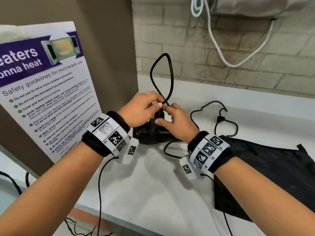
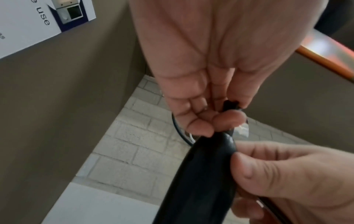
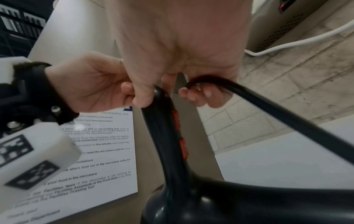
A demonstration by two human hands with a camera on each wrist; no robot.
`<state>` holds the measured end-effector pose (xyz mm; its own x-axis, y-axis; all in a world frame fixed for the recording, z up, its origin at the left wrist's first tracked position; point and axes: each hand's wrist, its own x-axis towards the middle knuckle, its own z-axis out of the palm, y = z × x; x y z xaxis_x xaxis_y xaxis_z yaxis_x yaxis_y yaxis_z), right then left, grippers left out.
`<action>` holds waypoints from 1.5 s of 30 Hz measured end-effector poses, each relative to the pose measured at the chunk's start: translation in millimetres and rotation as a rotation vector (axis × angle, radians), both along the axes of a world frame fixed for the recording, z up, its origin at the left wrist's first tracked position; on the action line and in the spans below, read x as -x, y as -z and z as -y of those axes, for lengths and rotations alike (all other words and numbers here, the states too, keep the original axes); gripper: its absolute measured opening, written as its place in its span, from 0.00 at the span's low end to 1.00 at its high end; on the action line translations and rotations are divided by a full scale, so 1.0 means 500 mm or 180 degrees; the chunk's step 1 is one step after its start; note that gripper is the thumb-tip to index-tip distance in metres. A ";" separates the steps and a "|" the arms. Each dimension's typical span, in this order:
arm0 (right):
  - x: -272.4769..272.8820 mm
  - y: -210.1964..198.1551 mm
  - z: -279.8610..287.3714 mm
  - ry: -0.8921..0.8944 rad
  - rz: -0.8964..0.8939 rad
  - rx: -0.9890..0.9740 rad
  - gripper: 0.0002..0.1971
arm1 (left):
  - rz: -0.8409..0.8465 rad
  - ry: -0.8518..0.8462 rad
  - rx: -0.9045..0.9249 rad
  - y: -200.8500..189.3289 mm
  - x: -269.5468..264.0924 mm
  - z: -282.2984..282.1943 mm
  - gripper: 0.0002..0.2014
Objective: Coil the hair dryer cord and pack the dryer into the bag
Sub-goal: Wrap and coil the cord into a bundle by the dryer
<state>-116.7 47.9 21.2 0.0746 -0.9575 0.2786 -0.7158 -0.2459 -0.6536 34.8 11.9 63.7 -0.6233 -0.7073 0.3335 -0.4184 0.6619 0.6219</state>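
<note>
On the white counter point(image 1: 153, 184), we are pinching the cord point(image 1: 171, 77) with our left hand point(image 1: 141, 110) above the hair dryer point(image 1: 151, 133), our right hand point(image 1: 177, 123) curling around its handle; the springy loop may be slipping loose, bag point(image 1: 265, 171) lying alongside.

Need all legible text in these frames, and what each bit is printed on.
All on the microwave poster:
"Safety guidelines for microwave use"
"Do not use tin foil or metal containers and utensils"
"Cover your food before heating"
Header, cut off at the frame edge: "eaters", "onna heat"
Its lower lines are only partly readable.
Left wrist band and right wrist band: square code markers; tiny labels beside them too small to read.
Hair dryer: no text visible.
</note>
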 end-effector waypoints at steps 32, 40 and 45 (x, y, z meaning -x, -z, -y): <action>0.118 -0.087 -0.066 0.0192 -0.0963 0.2122 0.16 | -0.1651 0.0160 -0.1406 -0.080 0.146 0.033 0.20; 0.111 -0.170 -0.006 0.0555 -0.0334 0.1984 0.13 | -0.0659 0.0848 -0.1478 -0.091 0.147 0.015 0.31; 0.135 -0.183 0.027 0.0568 -0.0259 0.0894 0.13 | -0.0755 0.0735 -0.1899 -0.093 0.144 0.029 0.30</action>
